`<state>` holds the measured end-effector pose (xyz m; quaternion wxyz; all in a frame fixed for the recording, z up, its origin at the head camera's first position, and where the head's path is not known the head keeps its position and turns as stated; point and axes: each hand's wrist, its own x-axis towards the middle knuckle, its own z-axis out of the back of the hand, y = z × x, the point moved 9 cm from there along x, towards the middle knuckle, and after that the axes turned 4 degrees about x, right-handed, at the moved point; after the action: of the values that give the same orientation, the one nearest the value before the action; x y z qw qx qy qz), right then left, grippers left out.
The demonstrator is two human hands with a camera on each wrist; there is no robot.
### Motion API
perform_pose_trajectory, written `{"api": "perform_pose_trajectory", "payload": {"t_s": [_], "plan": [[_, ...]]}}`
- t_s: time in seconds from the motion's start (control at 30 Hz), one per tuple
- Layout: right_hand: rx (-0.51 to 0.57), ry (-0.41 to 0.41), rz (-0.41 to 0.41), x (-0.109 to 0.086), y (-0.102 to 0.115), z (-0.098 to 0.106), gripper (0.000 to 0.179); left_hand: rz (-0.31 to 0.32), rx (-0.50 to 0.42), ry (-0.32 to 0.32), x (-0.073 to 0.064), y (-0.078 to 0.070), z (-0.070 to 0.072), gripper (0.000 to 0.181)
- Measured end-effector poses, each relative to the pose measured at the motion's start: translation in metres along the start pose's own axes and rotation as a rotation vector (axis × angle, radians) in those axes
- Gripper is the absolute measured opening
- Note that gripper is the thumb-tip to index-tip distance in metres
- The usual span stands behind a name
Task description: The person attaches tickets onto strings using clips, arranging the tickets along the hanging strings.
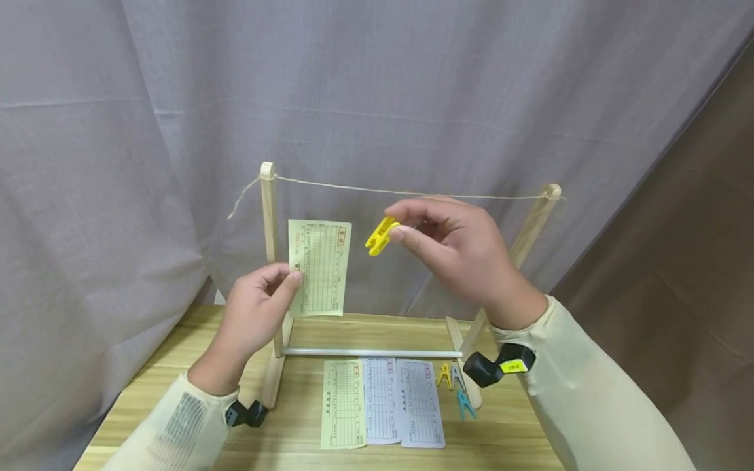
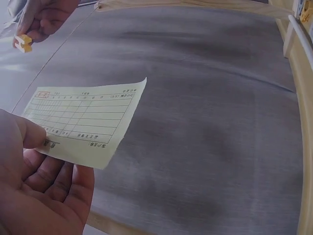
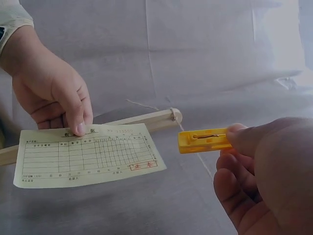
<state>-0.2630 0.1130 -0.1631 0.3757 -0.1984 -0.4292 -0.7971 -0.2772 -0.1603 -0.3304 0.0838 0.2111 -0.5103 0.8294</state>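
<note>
My left hand [image 1: 259, 313] pinches the left edge of a yellow-green receipt slip [image 1: 321, 268] between thumb and fingers, holding it up beside the left post. In the right wrist view the printed table and red stamp on the slip [image 3: 88, 159] show. My right hand [image 1: 456, 245] pinches a yellow clothespin [image 1: 381, 237] by its handle end, its mouth pointing toward the slip. A gap separates clothespin and slip. Behind the hands a thin string [image 1: 347, 188] runs between two wooden posts; the slip's top edge is below it in the head view.
A wooden frame with a left post [image 1: 269, 222], a right post [image 1: 533, 226] and a white lower bar [image 1: 371, 353] stands on the table [image 1: 501, 438]. On the table lie a yellow-green slip [image 1: 343, 405], two bluish slips [image 1: 420, 405], and yellow, grey and teal clothespins [image 1: 465, 404]. A grey curtain [image 1: 383, 85] hangs behind.
</note>
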Motion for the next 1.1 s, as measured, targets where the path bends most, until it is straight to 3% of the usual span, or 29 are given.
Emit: {"api": "perform_pose_trajectory", "payload": {"t_s": [0.43, 0.63, 1.1], "plan": [[-0.019, -0.005, -0.007, 0.043, 0.022, 0.006, 0.013, -0.015, -0.011, -0.003, 0.011, -0.017, 0.003, 0.025], [-0.125, 0.029, -0.025, 0.067, 0.03, -0.002, 0.01, -0.006, -0.009, -0.006, 0.018, -0.02, 0.006, 0.027], [-0.132, 0.119, -0.128, 0.104, 0.037, -0.021, 0.013, 0.001, 0.013, -0.017, 0.022, -0.028, 0.016, 0.028]]}}
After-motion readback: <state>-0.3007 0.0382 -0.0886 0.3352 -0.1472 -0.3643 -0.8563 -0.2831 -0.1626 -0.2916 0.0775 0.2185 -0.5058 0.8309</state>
